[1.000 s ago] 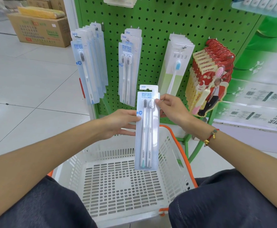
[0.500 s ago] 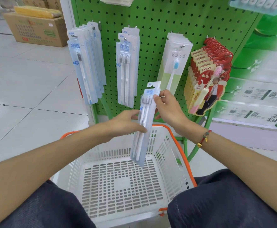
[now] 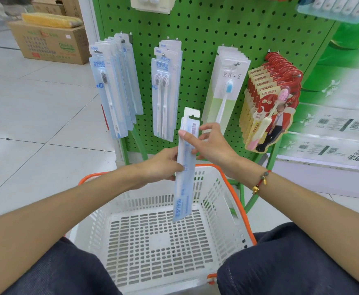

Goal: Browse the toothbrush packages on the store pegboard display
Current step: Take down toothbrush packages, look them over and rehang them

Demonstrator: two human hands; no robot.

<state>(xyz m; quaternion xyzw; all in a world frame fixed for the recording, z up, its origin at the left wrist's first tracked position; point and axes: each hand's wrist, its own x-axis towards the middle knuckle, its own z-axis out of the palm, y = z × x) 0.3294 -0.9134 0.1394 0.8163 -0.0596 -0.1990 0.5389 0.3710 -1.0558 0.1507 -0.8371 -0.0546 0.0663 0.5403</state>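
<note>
While our left hand (image 3: 163,165) and right hand (image 3: 211,143) pinch the toothbrush package (image 3: 185,167) edge-on at frame centre, it hangs above the white basket (image 3: 223,201), apart from the pegboard (image 3: 206,28).

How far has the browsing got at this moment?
Done: one toothbrush package is off the pegboard. In hand: left hand and right hand both grip it, barcode side facing the camera. Left: the hanging packs look untouched; the basket holds nothing.
</note>
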